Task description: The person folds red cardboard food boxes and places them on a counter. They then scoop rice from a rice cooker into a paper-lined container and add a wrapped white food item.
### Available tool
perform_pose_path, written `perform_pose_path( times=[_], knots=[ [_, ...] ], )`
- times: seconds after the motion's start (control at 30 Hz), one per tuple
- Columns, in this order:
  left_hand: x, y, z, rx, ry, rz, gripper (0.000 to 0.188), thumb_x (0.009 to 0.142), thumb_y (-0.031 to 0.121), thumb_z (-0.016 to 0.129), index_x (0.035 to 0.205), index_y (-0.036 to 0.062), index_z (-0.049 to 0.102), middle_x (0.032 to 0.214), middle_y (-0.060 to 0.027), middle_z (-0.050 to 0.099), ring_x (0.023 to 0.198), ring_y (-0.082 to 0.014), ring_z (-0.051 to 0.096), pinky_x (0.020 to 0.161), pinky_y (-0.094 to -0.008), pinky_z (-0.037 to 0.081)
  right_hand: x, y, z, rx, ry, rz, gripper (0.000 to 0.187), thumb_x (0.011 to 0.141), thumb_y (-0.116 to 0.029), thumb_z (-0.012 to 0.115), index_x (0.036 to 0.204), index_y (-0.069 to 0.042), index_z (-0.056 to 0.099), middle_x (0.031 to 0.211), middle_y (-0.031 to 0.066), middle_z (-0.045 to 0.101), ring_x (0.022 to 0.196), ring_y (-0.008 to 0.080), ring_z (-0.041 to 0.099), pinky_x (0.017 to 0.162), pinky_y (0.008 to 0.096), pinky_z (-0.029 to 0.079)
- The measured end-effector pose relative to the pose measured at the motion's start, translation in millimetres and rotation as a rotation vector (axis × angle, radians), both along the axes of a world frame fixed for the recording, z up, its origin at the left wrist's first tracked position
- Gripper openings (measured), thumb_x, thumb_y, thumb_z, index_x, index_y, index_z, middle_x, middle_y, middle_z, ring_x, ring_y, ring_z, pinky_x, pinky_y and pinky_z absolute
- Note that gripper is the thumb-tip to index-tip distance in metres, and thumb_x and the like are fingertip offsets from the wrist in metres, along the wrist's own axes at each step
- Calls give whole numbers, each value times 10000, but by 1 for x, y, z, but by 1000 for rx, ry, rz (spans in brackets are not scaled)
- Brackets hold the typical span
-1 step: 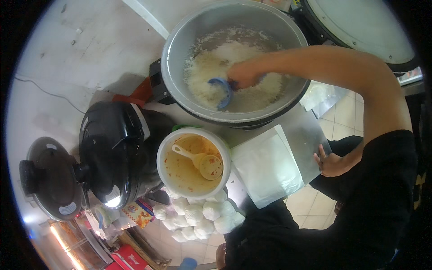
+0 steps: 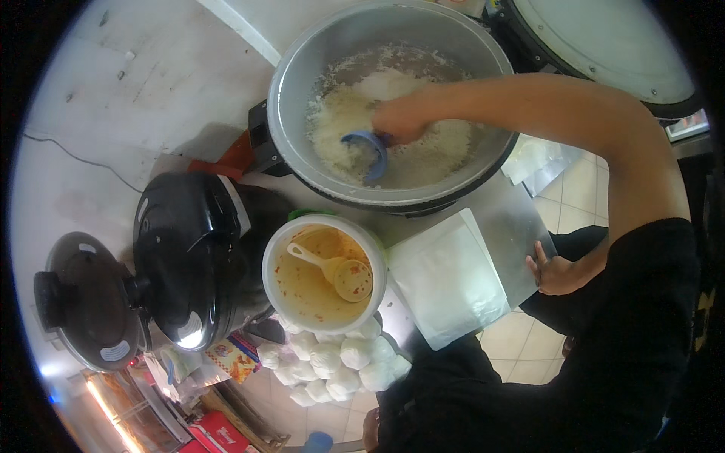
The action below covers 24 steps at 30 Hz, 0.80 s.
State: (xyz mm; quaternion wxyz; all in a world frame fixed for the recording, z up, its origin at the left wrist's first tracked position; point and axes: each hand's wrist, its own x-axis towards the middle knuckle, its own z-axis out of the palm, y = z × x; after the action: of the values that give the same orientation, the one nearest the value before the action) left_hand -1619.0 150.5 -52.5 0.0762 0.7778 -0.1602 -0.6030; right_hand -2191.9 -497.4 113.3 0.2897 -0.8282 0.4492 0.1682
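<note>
My right hand (image 2: pixel 402 121) is closed round the handle of a blue plastic scoop (image 2: pixel 375 156) inside a big round cooking pot (image 2: pixel 317 178). The scoop's curved edge sits in white cooked rice (image 2: pixel 337 136), which is heaped toward the pot's left side. My right arm reaches in over the pot's right rim. I cannot make out my left hand. Another hand (image 2: pixel 556 275), which seems to be a co-worker's, rests at the metal table's edge with its fingers apart; its forearm is partly hidden behind my sleeve.
Below the pot stands a white tub (image 2: pixel 269 264) with a pale ladle (image 2: pixel 351 278) in it. White sheets (image 2: pixel 449 279) lie beside it. White wrapped bundles (image 2: pixel 328 362), a black lidded cooker (image 2: pixel 181 249) and a round pot lid (image 2: pixel 612 45) surround the work area.
My right hand and the blue scoop have shifted slightly left in the rice. The hand at the table's edge has stayed put.
</note>
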Motion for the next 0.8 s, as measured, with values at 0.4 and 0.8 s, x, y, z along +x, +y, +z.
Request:
perform_pose_path(
  times=[0.4, 0.8],
  knots=[
    [3, -12, 4, -52, -3, -189, 399, 1027, 329, 512, 1274, 32, 613, 1224, -138, 680, 1167, -284, 645, 969, -424, 514, -33, -18, 44, -250, -304, 241, 446, 893, -174, 713, 1336, -138, 671, 1154, 136, 737, 1037, 365, 690, 901, 446, 540],
    [8, -20, 4, -122, -20, -248, 397, 1033, 318, 491, 1282, 33, 609, 1227, -142, 680, 1173, -283, 639, 981, -427, 502, -45, -26, 76, -410, 64, -3, 490, 855, -143, 768, 1332, -220, 684, 1158, 115, 742, 1028, 347, 710, 888, 466, 566]
  ],
)
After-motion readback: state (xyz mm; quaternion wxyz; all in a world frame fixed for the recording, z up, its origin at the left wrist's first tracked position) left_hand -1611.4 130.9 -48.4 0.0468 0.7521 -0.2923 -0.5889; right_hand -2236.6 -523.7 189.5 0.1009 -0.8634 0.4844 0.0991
